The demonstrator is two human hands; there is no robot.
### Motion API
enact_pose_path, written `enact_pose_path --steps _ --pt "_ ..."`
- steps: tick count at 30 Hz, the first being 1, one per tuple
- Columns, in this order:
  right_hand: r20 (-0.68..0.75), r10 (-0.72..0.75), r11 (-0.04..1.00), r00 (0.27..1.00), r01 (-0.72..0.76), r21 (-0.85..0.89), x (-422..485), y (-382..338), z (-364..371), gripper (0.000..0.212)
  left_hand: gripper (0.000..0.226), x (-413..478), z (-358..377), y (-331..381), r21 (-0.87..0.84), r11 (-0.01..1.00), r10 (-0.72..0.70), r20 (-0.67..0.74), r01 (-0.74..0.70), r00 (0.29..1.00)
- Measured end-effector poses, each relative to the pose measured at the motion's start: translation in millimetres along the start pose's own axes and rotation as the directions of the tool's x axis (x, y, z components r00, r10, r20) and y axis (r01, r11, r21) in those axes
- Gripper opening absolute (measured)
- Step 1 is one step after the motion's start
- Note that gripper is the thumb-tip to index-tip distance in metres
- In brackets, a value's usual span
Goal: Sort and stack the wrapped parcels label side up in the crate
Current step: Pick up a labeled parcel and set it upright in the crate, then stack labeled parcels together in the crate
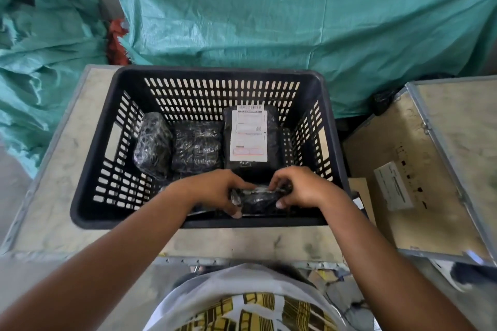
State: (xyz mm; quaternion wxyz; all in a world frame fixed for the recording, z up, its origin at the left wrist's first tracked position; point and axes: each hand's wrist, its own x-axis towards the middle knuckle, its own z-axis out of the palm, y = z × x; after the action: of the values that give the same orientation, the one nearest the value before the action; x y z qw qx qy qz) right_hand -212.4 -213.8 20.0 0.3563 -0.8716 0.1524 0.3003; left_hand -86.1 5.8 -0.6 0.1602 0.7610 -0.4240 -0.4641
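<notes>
Both hands, left hand (215, 191) and right hand (301, 189), have a closed grip on a small black-wrapped parcel (258, 199) low-centre over the black crate (88, 207), likely needing its label turned up before setting down.

The black crate (88, 212) is open at the top, so access is from above only; its slotted walls close off all four sides; the far floor is taken by three wrapped parcels side by side: a tilted one at left (153, 142), a flat one in the middle (197, 149), and a labelled one at right (251, 137), with a narrow gap beside the right wall; the near left corner of the floor shows bare; the near centre is occupied by both hands, left hand (215, 191) and right hand (301, 188), closed around a small parcel (258, 200); a green tarpaulin (295, 21) backs the far side; an open case (430, 169) stands just beside the crate's right wall.
</notes>
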Motion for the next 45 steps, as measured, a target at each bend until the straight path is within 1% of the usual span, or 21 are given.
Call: enact_pose_path --steps 2,5,6,8,13,15,17,19,21,24,25,27,29,31,33,36,38,40,42,43,45 --pt "-0.072 -0.005 0.997 0.997 0.011 0.075 0.1 2.5 1.0 0.04 0.095 2.7 1.2 -0.3 0.012 1.0 -0.008 -0.029 0.008 1.0" --pt "-0.261 -0.028 0.989 0.965 0.065 0.134 2.5 2.3 1.8 0.035 0.112 9.1 0.1 2.8 0.126 0.992 -0.004 -0.1 0.017 0.995" --pt "-0.314 -0.037 0.987 0.949 0.084 0.136 4.0 1.9 0.9 0.033 0.11 11.7 -0.9 4.3 0.159 0.987 0.018 -0.14 0.004 0.99" --pt "-0.361 -0.056 0.986 0.931 0.108 0.126 6.1 1.1 -1.6 0.029 0.096 14.3 -2.4 6.5 0.17 0.985 0.077 -0.218 -0.04 0.973" --pt "-0.446 -0.095 0.974 0.89 0.176 0.144 10.3 5.1 -5.3 0.022 0.072 11.6 -4.5 1.5 0.003 0.993 0.116 -0.294 -0.12 0.949" --pt "-0.461 -0.129 0.965 0.878 0.218 0.144 10.7 5.1 -4.8 0.022 0.061 8.5 -7.9 0.8 -0.119 0.984 0.088 -0.322 -0.133 0.942" --pt "-0.485 -0.173 0.952 0.857 0.272 0.142 11.1 3.3 -5.0 0.023 0.056 2.1 -14.7 2.1 -0.24 0.961 0.047 -0.355 -0.14 0.934" --pt "-0.482 -0.173 0.95 0.859 0.275 0.149 11.5 0.2 -7.3 0.029 0.055 -4.4 -20.3 2.2 -0.347 0.923 0.021 -0.388 -0.167 0.921" --pt "-0.471 -0.178 0.93 0.864 0.304 0.206 8.6 -4.0 -10.6 0.036 0.05 -8.9 -25.2 0.4 -0.463 0.857 0.008 -0.423 -0.224 0.906" --pt "-0.495 -0.215 0.847 0.841 0.414 0.334 3.8 -8.4 -12.4 0.034 0.046 -15.2 -33.8 0.9 -0.676 0.676 -0.057 -0.445 -0.293 0.894" --pt "-0.49 -0.213 0.838 0.845 0.416 0.353 2.6 -9.0 -12.9 0.033 0.045 -16.4 -36.3 1.5 -0.709 0.632 -0.069 -0.453 -0.312 0.889" --pt "-0.455 -0.214 0.841 0.864 0.4 0.363 -0.3 -9.7 -13.0 0.034 0.045 -16.6 -40.8 2.2 -0.74 0.58 -0.065 -0.459 -0.341 0.886" --pt "-0.42 -0.226 0.845 0.879 0.392 0.364 -3.1 -10.6 -12.6 0.039 0.046 -16.6 -43.7 2.9 -0.762 0.541 -0.063 -0.458 -0.355 0.887" --pt "-0.419 -0.234 0.849 0.877 0.394 0.352 -6.5 -10.4 -12.4 0.043 0.048 -18.1 -42.3 4.0 -0.769 0.516 -0.067 -0.476 -0.378 0.877" --pt "-0.418 -0.232 0.847 0.878 0.394 0.357 -9.0 -8.8 -11.0 0.045 0.05 -20.2 -38.4 6.2 -0.724 0.542 -0.057 -0.538 -0.427 0.841" --pt "-0.426 -0.241 0.819 0.872 0.418 0.392 -11.1 -8.5 -7.8 0.052 0.056 -22.0 -33.1 9.0 -0.591 0.629 -0.014 -0.657 -0.504 0.753" --pt "-0.451 -0.237 0.766 0.86 0.451 0.459 -9.4 -7.4 -9.7 0.054 0.072 -21.1 -29.7 14.0 -0.523 0.651 0.039 -0.701 -0.551 0.712" --pt "-0.474 -0.2 0.724 0.858 0.455 0.518 -5.7 -8.1 -16.6 0.056 0.087 -17.1 -27.9 19.6 -0.446 0.716 0.072 -0.719 -0.538 0.691" --pt "-0.497 -0.167 0.719 0.852 0.45 0.529 0.0 -12.1 -26.2 0.057 0.091 -10.9 -29.7 22.5 -0.349 0.807 0.101 -0.714 -0.477 0.693" --pt "-0.507 -0.169 0.725 0.845 0.455 0.517 4.0 -14.8 -31.8 0.057 0.092 -8.2 -32.5 22.2 -0.326 0.84 0.103 -0.689 -0.434 0.718" --pt "-0.513 -0.187 0.757 0.838 0.456 0.469 14.5 -20.8 -43.2 0.054 0.099 -1.5 -40.9 17.6 -0.35 0.877 0.055 -0.607 -0.328 0.793"
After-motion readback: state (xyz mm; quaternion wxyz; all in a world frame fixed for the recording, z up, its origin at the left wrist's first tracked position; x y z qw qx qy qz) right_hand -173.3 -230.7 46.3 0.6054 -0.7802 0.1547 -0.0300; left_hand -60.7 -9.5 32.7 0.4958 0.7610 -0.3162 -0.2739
